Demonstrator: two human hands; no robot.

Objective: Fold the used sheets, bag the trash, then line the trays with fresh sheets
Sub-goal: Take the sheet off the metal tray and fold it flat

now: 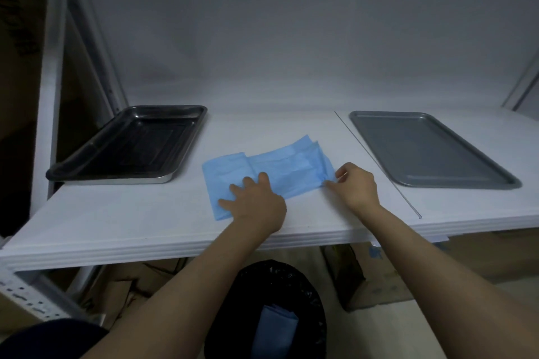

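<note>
While both hands are on it, the blue sheet (280,160) lies at the centre of the frame on the white tabletop (145,213), between the black tray (163,181) at centre left and the grey tray (423,148) at centre right. It touches neither tray.

Finding 1: The sheet is partly folded, with doubled layers visible. Its long axis runs from the lower left up toward the upper right.

Finding 2: The left hand (253,201) lies palm down on the sheet's lower-left end. Its fingers (264,178) are straight and spread, pressing the material flat.

Finding 3: The right hand (355,183) is at the sheet's right end, wrist low over the tabletop. Its fingers (331,183) are curled together and pinch the loose edge there. The bulk of the sheet therefore lies to the left of that pinch, toward the pressing hand.

Assessment: The next fold probably means carrying the pinched end leftward along the long axis while the left hand acts as anchor. The right hand is the nearer one to the free end.

Finding 4: Both trays are bare, so lining is not yet done. A bin (309,285) with a black liner stands at bottom centre, below the tabletop edge, with a folded blue piece (274,326) inside.
</note>
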